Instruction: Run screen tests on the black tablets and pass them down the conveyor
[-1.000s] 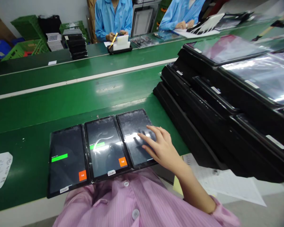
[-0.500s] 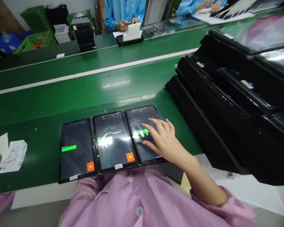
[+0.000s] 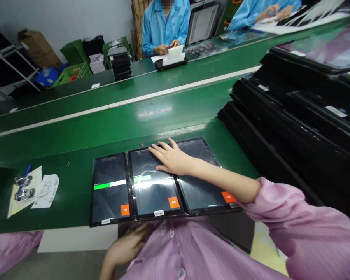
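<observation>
Three tablets lie side by side along the near edge of the green bench: a left tablet (image 3: 111,167), a middle tablet (image 3: 151,200) and a right tablet (image 3: 200,188). Their dark screens show orange "Fail" boxes; green bars glow on the left and middle ones. Over the upper part of the middle tablet is my right hand (image 3: 172,158), fingers spread and holding nothing; whether it touches the glass I cannot tell. My forearm crosses the right tablet. Low by my shirt, under the bench edge, my left hand (image 3: 128,245) is blurred, its fingers partly hidden.
A tall stack of black trays (image 3: 280,128) with tablets rises on the right. Paper notes (image 3: 48,190) and metal rings (image 3: 25,188) lie at the left. Across the bench, a person in blue (image 3: 166,29) handles something small beside a black tray (image 3: 172,64).
My right hand has moved left from the right tablet to over the middle one. My left hand has come into view below the bench edge. The left tablet's bar has gained a white part.
</observation>
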The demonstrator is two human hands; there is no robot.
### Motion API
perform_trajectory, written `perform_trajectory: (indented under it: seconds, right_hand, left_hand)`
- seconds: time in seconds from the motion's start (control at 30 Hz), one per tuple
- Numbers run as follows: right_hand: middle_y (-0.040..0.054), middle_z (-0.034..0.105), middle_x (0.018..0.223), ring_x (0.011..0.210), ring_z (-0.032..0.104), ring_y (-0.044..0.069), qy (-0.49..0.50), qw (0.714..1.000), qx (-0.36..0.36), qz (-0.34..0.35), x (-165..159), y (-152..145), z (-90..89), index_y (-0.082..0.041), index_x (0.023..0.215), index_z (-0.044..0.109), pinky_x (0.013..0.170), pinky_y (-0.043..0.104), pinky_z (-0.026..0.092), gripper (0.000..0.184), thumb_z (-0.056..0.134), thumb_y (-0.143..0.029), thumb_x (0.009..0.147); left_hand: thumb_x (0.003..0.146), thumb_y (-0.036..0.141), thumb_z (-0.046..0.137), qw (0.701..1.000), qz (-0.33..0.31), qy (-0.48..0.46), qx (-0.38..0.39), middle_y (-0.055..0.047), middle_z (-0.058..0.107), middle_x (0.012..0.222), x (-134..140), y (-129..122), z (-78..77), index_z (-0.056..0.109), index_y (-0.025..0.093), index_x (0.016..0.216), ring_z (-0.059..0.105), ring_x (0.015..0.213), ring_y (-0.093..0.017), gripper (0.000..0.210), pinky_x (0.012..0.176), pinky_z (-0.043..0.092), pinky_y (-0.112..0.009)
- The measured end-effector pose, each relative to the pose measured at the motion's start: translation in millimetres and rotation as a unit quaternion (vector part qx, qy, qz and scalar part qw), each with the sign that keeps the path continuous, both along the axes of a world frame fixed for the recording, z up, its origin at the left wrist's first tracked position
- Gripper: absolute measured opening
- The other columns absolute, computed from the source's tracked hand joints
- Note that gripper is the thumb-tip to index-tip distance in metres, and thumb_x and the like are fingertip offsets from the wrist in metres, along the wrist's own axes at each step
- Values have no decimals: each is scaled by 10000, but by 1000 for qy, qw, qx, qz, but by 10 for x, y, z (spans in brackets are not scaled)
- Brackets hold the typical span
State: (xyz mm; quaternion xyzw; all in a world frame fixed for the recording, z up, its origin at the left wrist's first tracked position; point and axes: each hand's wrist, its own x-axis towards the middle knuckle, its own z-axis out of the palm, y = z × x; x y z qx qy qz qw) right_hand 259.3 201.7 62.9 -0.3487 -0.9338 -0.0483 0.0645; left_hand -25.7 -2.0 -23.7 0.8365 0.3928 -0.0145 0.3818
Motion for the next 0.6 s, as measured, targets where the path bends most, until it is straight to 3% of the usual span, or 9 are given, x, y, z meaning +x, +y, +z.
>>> perform_trajectory:
  seconds: [0.07,0.13,0.2,0.27,0.3,0.37,0.43,0.5,0.6]
  right_hand:
    - [209,370,1500,1364,371,371,-8,1000,-11,22,10,-94,9,-57,1556,368,1138,689,258,807,633,-542,968]
    - [189,502,1386,1296,444,340,-10,998,-30,55,-13,-167,74,-82,1547,398,1149,677,252,789,616,-573,971]
    - [150,534,1358,1286,452,313,-8,997,-37,65,-72,-177,154,-133,1545,416,1167,665,235,718,593,-555,991]
    - [147,439,1464,1361,379,329,-12,999,-18,33,-120,-141,209,-139,1544,416,1175,672,206,687,598,-515,999]
    - [154,378,1511,1397,331,347,-14,1000,-3,14,-117,-124,222,-129,1546,409,1173,684,191,697,610,-503,994]
    - [164,320,1544,1426,279,367,0,999,33,-6,-14,-120,221,-117,1556,387,1164,698,188,725,615,-507,988]
    - [156,321,1544,1421,284,360,48,996,69,-2,222,-177,188,-136,1564,374,1146,686,239,704,553,-535,1012]
    - [139,344,1532,1400,308,353,107,989,101,-9,541,-283,119,-161,1538,416,1120,674,286,622,415,-553,1055]
    - [135,391,1497,1364,353,352,152,981,112,-45,1007,-473,-51,-181,1465,499,1087,661,323,609,260,-580,1072]
  left_hand:
    - [995,454,461,998,18,11,-59,21,582,1405,-283,-82,242,464,467,1479,575,1296,-147,484,1106,489,-265]
    - [1007,455,436,997,52,-53,-27,55,623,1348,-517,-51,552,481,482,1459,595,1269,-147,454,1100,499,-272]
    - [1032,397,399,975,127,-134,121,52,697,1206,-615,151,839,604,425,1336,671,1119,-131,368,991,555,-255]
    - [1022,346,457,929,234,-83,275,35,700,1194,-582,470,1027,660,342,1238,662,1117,-145,296,1016,527,-309]
    - [1009,375,489,904,244,-44,349,11,709,1168,-540,631,1073,681,295,1207,653,1122,-181,287,1087,472,-392]
    - [1007,372,492,883,206,9,422,-1,727,1084,-463,871,1077,718,258,1108,659,1019,-183,272,1106,411,-455]
    - [1022,358,448,877,152,19,455,-5,733,1032,-437,953,1000,728,241,1053,649,968,-172,305,1094,385,-457]
    - [1028,371,436,875,127,33,466,-12,734,1053,-461,901,903,719,239,1090,635,1041,-190,319,1147,305,-490]
    - [1036,453,402,872,128,68,468,-32,710,1171,-532,744,818,645,248,1276,586,1198,-239,398,1225,61,-588]
